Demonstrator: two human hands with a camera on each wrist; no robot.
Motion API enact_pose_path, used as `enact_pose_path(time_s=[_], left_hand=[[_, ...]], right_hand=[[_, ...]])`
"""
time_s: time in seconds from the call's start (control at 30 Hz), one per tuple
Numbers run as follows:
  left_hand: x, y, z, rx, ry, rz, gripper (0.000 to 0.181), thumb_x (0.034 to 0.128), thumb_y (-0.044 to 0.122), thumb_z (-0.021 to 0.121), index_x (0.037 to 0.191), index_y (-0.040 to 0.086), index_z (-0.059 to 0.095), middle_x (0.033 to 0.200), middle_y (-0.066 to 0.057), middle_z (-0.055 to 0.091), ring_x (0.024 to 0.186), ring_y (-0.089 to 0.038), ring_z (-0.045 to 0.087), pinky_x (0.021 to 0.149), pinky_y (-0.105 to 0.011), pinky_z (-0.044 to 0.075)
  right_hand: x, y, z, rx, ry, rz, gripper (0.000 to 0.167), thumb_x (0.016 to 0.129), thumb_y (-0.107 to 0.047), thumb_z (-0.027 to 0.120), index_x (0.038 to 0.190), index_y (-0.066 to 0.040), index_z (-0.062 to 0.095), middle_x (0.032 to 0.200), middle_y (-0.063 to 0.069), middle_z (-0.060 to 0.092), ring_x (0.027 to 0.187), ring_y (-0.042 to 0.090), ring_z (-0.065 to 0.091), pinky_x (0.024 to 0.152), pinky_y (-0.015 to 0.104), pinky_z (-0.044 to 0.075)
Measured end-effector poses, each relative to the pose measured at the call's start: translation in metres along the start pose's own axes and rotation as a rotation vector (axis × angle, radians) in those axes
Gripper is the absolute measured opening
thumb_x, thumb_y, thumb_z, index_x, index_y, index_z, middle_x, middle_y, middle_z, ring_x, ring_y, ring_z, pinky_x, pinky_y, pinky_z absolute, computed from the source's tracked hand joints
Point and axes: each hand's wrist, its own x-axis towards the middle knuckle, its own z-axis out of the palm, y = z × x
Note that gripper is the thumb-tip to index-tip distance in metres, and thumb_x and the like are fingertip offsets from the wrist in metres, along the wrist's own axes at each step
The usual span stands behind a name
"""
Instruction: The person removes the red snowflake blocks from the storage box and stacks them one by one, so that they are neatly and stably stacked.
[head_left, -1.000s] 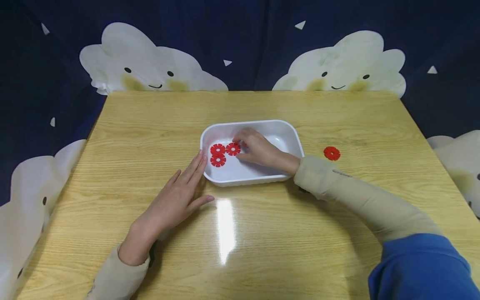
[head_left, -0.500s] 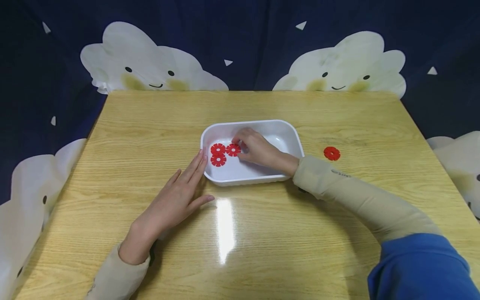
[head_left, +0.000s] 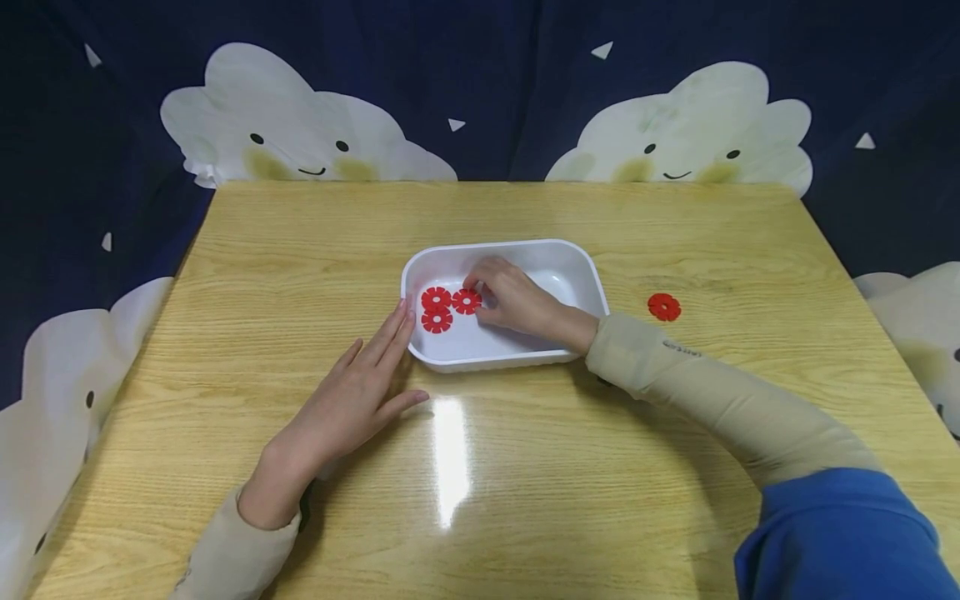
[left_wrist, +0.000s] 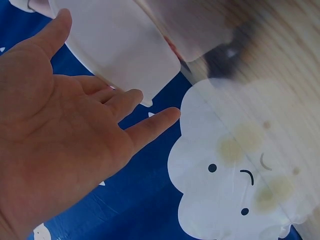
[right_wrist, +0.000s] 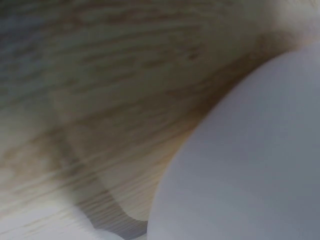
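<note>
A white tray [head_left: 517,343] stands mid-table, its pale wall [left_wrist: 120,45] in the left wrist view and a blurred curve [right_wrist: 245,155] in the right. Inside, at its left, lie two red slotted discs [head_left: 437,320], one behind the other, and beside them a third red disc [head_left: 467,302]. My right hand [head_left: 512,297] reaches into the tray and pinches this third disc at its edge. With straight fingers, my left hand [head_left: 348,406] rests against the tray's left end; its palm [left_wrist: 65,122] faces the left wrist camera. The right wrist view shows no fingers.
Another red disc [head_left: 663,307] lies on the wooden table [head_left: 570,467], right of the tray and beyond my right sleeve [head_left: 720,383]. A dark blue cloth with cloud figures [head_left: 675,125] hangs behind the table and down its sides.
The third disc has shifted very slightly toward the near side of the tray between my right fingers. My left hand has stayed in place.
</note>
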Motion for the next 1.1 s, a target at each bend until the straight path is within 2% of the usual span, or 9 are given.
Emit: enact_pose_path(time_s=[0.47,0.7,0.97,1.1], left_hand=[[0.000,0.001,-0.001,-0.004,-0.004,-0.003,0.096,0.0943,0.043,0.063,0.158,0.014,-0.002,0.165,-0.001,-0.006,0.148,-0.022,0.015,0.114,-0.061,0.022],[0.000,0.001,0.000,-0.011,-0.004,0.002,0.096,0.0942,0.043,0.064,0.158,0.014,-0.002,0.165,-0.003,-0.005,0.147,-0.024,0.017,0.113,-0.061,0.021],[0.000,0.002,-0.001,-0.015,-0.005,0.005,0.096,0.0937,0.042,0.065,0.158,0.012,0.001,0.165,-0.003,-0.003,0.148,-0.022,0.015,0.114,-0.061,0.022],[0.000,0.002,-0.002,-0.018,-0.004,0.001,0.097,0.0936,0.042,0.065,0.158,0.014,-0.001,0.165,-0.002,-0.004,0.148,-0.021,0.014,0.114,-0.060,0.021]], right_hand=[[0.000,-0.001,-0.001,0.009,-0.023,0.016,0.030,0.074,-0.004,0.075,0.101,0.002,0.065,0.090,0.011,0.060,0.089,0.022,0.053,0.083,0.031,0.046],[-0.003,-0.001,-0.003,0.048,-0.001,0.039,0.034,0.070,-0.005,0.079,0.100,0.002,0.064,0.092,0.011,0.059,0.086,0.022,0.054,0.077,0.029,0.047],[-0.023,-0.006,-0.019,0.081,0.016,0.047,0.038,0.071,-0.009,0.081,0.105,0.000,0.066,0.098,0.009,0.063,0.090,0.023,0.058,0.082,0.032,0.049],[-0.039,-0.008,-0.033,0.112,0.065,0.036,0.037,0.073,-0.010,0.081,0.106,0.000,0.067,0.098,0.008,0.065,0.088,0.023,0.059,0.081,0.034,0.050]])
